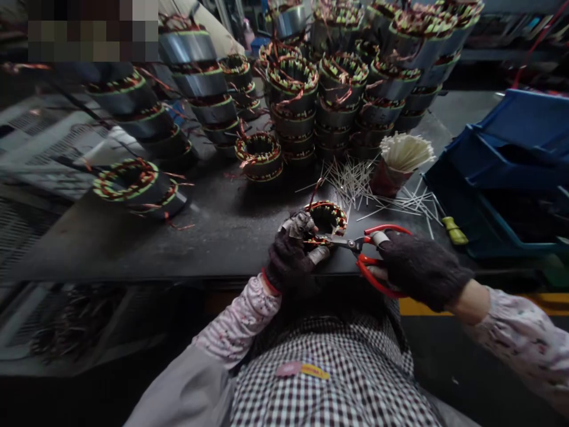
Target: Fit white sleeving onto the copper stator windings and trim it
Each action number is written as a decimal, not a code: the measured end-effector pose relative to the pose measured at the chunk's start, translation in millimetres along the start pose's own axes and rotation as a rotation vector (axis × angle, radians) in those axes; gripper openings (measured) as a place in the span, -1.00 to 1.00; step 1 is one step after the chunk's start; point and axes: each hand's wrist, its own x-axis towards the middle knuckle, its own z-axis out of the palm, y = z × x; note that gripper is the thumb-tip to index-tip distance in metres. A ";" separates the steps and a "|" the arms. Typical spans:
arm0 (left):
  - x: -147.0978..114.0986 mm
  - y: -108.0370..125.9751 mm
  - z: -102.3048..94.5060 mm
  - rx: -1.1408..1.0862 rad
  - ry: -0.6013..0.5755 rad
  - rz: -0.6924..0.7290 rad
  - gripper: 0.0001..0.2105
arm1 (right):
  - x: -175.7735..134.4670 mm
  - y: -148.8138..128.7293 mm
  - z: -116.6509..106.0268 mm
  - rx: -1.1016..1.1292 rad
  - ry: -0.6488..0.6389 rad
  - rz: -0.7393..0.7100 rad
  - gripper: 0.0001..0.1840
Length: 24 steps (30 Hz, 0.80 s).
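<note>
Near the front edge of the dark table, a motor stator (336, 214) wound with copper wire lies with its round opening facing up. My left hand (293, 243), in a dark glove with taped fingertips, grips its left and near side. In my right hand (420, 264), also gloved, are red-handled scissors (353, 243) with handles spread apart. Their blades reach the near rim of the stator, by my left fingers. Exactly what lies between the blades is too small to make out.
Stacked stators (293, 89) line the back of the table, and a single stator (262, 157) stands before them. Another stator (133, 184) is at left. White sticks (351, 178) lie scattered beside a full cup (389, 178). Blue bins (511, 160) and a yellow-green handle (454, 230) are at right.
</note>
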 end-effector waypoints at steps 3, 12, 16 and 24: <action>7.2 4.9 -28.3 -0.024 0.110 0.041 -0.42 | -0.1 12.2 4.6 0.191 0.002 -0.045 -0.52; 51.4 33.4 -28.9 0.133 -0.303 0.335 -0.66 | 54.7 31.3 35.8 -0.032 0.248 0.160 -0.48; 48.2 14.0 -36.2 0.028 -0.166 0.181 -0.73 | 69.7 34.7 54.6 0.096 0.390 0.097 -0.46; 138.7 -14.9 -141.1 0.060 0.071 0.018 -0.63 | 68.5 36.9 59.0 0.231 0.374 0.108 -0.43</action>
